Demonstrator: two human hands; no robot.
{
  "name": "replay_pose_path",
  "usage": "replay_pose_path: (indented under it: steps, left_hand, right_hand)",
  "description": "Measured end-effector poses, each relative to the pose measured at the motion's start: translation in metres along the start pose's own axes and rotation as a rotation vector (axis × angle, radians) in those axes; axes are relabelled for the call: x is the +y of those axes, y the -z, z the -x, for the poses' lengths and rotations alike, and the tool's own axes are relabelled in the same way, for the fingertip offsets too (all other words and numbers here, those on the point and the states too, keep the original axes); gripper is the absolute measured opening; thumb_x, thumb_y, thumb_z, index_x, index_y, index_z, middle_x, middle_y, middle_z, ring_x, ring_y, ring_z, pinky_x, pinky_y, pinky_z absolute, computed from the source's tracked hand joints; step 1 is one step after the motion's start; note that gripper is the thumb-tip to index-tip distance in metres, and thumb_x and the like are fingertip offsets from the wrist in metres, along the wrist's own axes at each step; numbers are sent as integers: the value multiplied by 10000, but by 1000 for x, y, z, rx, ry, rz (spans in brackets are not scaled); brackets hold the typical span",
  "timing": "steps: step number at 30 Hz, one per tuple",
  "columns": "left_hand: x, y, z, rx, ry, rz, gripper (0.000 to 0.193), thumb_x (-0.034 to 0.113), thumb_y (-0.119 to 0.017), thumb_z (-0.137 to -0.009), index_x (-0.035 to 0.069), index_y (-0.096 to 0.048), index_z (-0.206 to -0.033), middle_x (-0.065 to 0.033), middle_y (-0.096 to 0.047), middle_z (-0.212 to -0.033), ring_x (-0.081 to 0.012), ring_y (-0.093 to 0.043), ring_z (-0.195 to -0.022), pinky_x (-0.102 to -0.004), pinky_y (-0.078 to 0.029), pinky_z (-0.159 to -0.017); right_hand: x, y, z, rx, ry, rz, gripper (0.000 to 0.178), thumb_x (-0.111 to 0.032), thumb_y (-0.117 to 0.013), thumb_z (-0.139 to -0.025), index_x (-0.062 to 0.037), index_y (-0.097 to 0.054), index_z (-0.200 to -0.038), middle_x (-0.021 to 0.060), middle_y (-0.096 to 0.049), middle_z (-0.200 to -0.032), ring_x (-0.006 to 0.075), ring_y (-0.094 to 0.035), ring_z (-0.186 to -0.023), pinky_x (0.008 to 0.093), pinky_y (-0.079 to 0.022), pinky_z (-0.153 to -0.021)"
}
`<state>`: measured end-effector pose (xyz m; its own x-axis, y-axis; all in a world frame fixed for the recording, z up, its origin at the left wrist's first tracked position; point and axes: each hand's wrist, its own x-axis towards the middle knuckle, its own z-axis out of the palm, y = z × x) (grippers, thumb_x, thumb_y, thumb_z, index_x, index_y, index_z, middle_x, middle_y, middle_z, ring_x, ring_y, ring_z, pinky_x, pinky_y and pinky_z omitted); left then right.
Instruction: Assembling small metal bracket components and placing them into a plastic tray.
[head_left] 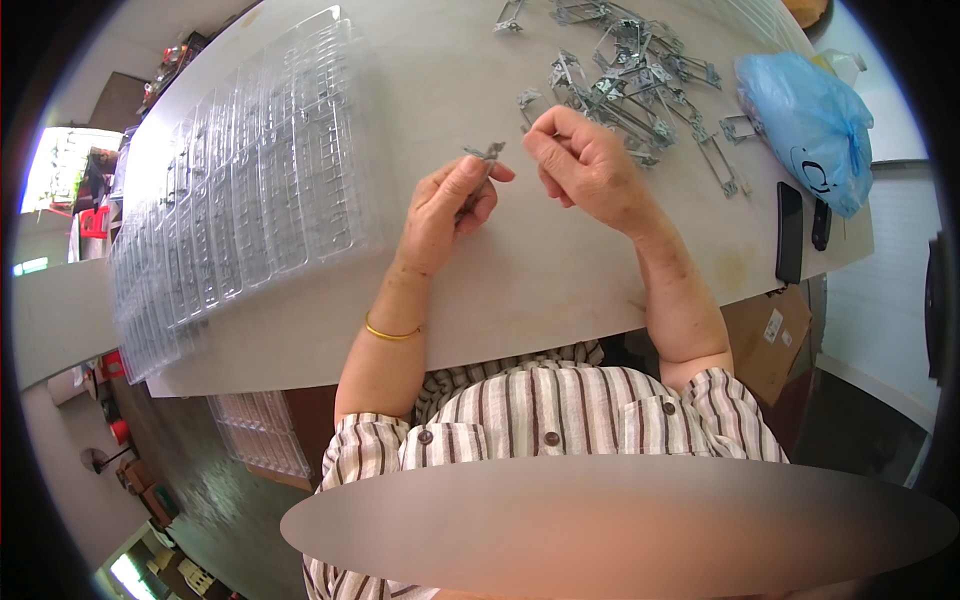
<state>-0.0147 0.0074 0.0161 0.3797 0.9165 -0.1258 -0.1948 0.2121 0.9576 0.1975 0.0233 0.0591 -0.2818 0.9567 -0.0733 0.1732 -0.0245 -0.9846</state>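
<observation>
My left hand [441, 208] is closed round a small grey metal bracket [489, 154], whose end sticks out past the thumb. To its right, my right hand [588, 168] is raised with its fingers curled in and pressed together. Whatever those fingers may hold is hidden. Just beyond the right hand lies a loose heap of grey metal brackets [640, 88], long thin frames tangled over one another. On the left, clear plastic trays [352, 150] lie stacked, with rows of narrow slots that hold grey parts.
A knotted blue plastic bag [808, 125] sits at the right of the table [500, 300]. Near it lie a black phone [789, 232] and a small black object [821, 225]. Below the table edge stand a cardboard box [768, 340] and, at left, more clear trays [262, 432].
</observation>
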Motion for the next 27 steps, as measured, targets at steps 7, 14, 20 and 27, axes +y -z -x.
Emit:
replay_pose_path:
  steps: [7,14,20,27]
  left_hand:
    - [-4,0,-2,20,-45,52,535,436,-447,-1050,-59,-645,-1085,11,-496,-673,-67,-353,-553,-226,-275,-518]
    - [-5,-2,-1,17,-80,-46,496,416,-461,-1051,-39,-658,-1076,24,-487,-662,-62,-365,-564,-224,-282,-525]
    - [2,-5,1,-2,-88,-150,453,415,-546,-1029,-15,-690,-1015,52,-449,-658,-61,-383,-605,-235,-294,-544]
    - [1,-7,2,-70,-78,-181,458,414,-544,-1027,-17,-693,-997,49,-459,-667,-66,-397,-616,-239,-308,-551]
  right_hand:
    - [8,-3,-1,-61,78,160,106,-148,-614,-1001,-45,-608,-979,-50,-532,-715,41,-482,-629,210,-391,-558]
    - [6,-2,-1,-70,82,180,108,-149,-612,-1001,-43,-605,-980,-45,-534,-709,40,-474,-616,211,-390,-552]
    - [8,4,-5,-146,-82,-106,182,-196,-595,-1012,-17,-621,-1002,-8,-582,-692,64,-527,-602,242,-440,-533]
    - [0,12,-5,-273,-187,-216,242,-250,-574,-1027,-13,-622,-1029,10,-616,-699,98,-582,-553,249,-481,-502]
